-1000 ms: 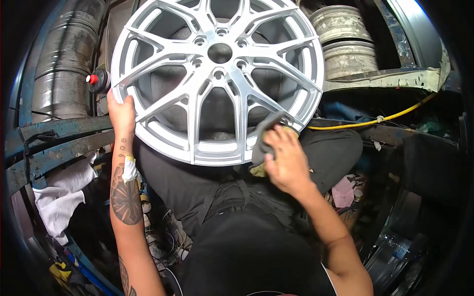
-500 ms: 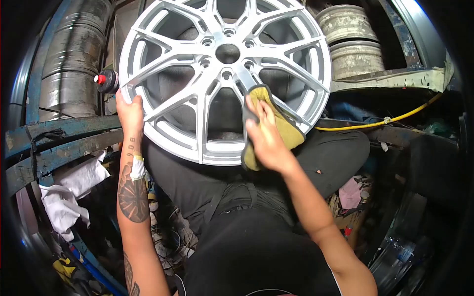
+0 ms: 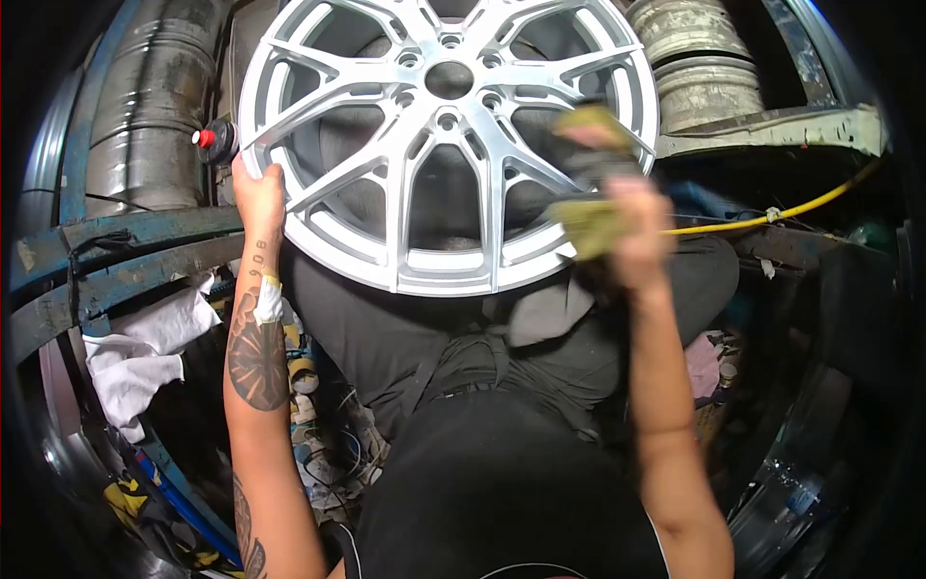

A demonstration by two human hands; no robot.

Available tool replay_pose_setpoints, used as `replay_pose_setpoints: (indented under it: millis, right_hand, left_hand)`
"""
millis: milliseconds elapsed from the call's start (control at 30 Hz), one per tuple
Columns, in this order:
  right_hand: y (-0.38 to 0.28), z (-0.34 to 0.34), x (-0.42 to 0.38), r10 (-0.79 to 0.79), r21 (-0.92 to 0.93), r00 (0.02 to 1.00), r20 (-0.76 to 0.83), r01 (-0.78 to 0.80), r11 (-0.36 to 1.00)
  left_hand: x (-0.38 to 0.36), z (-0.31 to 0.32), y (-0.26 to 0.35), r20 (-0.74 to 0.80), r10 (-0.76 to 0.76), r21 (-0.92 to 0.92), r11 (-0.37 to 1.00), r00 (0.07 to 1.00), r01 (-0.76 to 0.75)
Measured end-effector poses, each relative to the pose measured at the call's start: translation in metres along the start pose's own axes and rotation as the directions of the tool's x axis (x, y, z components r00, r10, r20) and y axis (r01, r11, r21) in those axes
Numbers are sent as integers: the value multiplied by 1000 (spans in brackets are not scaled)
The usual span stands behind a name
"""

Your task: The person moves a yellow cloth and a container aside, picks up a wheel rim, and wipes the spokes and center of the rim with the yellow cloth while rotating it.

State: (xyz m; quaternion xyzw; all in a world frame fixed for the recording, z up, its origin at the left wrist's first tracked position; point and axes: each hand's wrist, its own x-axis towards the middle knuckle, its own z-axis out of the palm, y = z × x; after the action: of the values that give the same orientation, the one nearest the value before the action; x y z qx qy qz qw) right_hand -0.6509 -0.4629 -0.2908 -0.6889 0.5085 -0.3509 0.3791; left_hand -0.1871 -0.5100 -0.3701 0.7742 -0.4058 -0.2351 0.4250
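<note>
A silver multi-spoke alloy wheel [image 3: 500,145] leans over my lap, its front face towards me and its top cut off by the view. My left hand [image 3: 258,203] grips its left edge, thumb on the near side and fingers hidden behind. Blurred by motion, my right hand [image 3: 640,227] holds a yellow-green microfibre cloth [image 3: 586,224] at the wheel's lower right edge. A grey flap of cloth [image 3: 550,314] shows below it, over my dark trousers. Beside the left edge of the wheel stands a dark bottle [image 3: 221,142] with a red and white cap.
Worn rims [image 3: 709,92] are stacked at the back right, and metal drum-like rims [image 3: 154,116] at the left. A blue metal frame [image 3: 145,236] runs around me. On the right lies a yellow hose [image 3: 820,205]. White rags [image 3: 145,347] hang at the lower left.
My right hand has swept right and slightly up with the cloth, off the spoke to the wheel's right edge. My left hand keeps its hold. The whole view has shifted a little.
</note>
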Motion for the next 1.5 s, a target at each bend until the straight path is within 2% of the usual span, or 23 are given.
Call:
replay_pose_setpoints:
  millis: [33,67,133,167,200,267,367,400,467,500,533,633,733,767,800,867,1000,1167,1267,1333,1400,1467,1500]
  right_hand:
    - [-4,31,19,-86,-266,980,178,132,955]
    - [5,56,29,-146,-621,896,420,401,674]
    - [9,31,29,-61,-726,837,543,505,467]
    - [5,13,28,12,-729,828,560,486,482]
    - [10,-2,17,-24,-707,825,565,499,500]
    - [-1,-22,-8,74,-723,839,540,417,550]
    - [-9,-1,-49,23,-772,942,336,262,579]
    - [-16,20,-51,15,-761,948,319,247,599]
    - [-31,67,-51,36,-529,928,371,179,830]
    - [-26,64,-45,-12,-534,926,377,228,814]
    - [-10,47,-39,-51,-435,908,416,247,866]
    - [-9,1,-27,25,-537,944,328,165,827]
    - [-23,50,-44,51,-715,969,241,142,684]
    - [-16,72,-57,-92,-561,976,197,189,806]
    - [-13,79,-68,-163,-470,978,130,206,859]
    - [0,51,-81,-215,-330,950,228,283,900]
    - [-37,65,-75,-82,-601,960,267,232,765]
    - [-23,97,-31,125,-593,990,71,-59,803]
    - [-22,87,-65,18,-520,989,150,64,852]
    - [-14,55,-92,-47,-591,958,281,212,778]
    - [0,10,-68,-37,-798,975,219,201,568]
    - [9,-13,-51,-49,-817,958,284,268,511]
    - [10,-12,-48,-13,-796,943,334,289,532]
  left_hand:
    - [0,0,-4,2,14,-1,1000,1000,-14]
    - [-2,0,-6,2,23,-2,1000,1000,-23]
    - [1,1,-12,-6,69,-16,998,998,-69]
    - [1,1,-16,-20,82,-23,996,996,-83]
    - [-5,-2,-20,-9,53,-26,998,999,-53]
    - [0,0,-14,0,19,-54,998,1000,-19]
    - [-3,-1,-2,4,-14,-11,1000,1000,14]
    - [-5,-2,1,0,-27,14,1000,1000,27]
    - [-6,-2,-3,-4,-21,-11,1000,1000,21]
    - [-6,-2,-5,-8,-5,0,1000,1000,5]
    - [-3,-1,-7,-6,16,11,1000,1000,-16]
    - [1,-1,-15,30,7,-14,1000,1000,-7]
    - [3,0,-19,14,25,-44,999,1000,-24]
    - [-1,0,-17,10,8,-55,998,1000,-7]
    - [-1,0,-14,8,1,-65,998,1000,-1]
    - [-2,-2,-7,9,-20,-65,998,1000,21]
    - [4,-2,-22,35,-28,-130,991,999,32]
    - [-5,-3,-14,18,-28,-121,992,999,30]
    - [1,-1,-18,44,-10,-131,991,999,16]
    - [4,1,-19,26,2,-124,992,1000,2]
    - [-5,0,-3,18,-36,-130,991,999,38]
    - [-4,0,-9,31,-41,-154,987,999,45]
    - [-4,2,-9,25,-28,-152,988,999,32]
